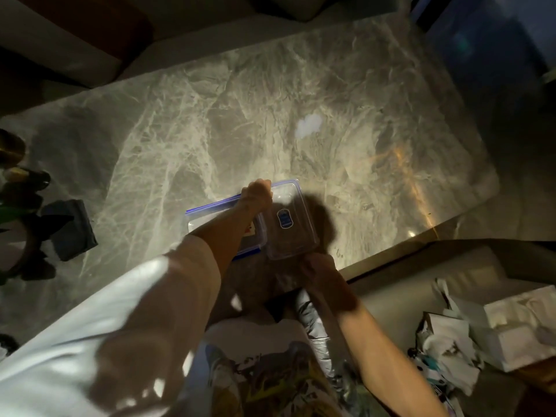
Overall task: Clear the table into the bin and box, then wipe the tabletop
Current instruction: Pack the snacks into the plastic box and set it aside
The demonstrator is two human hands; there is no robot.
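A grey marble tabletop fills the view. Near its front edge lies a flat lid with a blue rim. A clear plastic container with a blue label rests partly over the lid. My left hand is closed over the far edge, where lid and container meet. In shadow, my right hand grips the container's near corner. A folded dark cloth lies on the table at the left.
A dark plant with ornaments stands at the table's left end. Crumpled white paper and bags and a white box sit low at the right, beside the table. Sofa cushions lie beyond the far edge.
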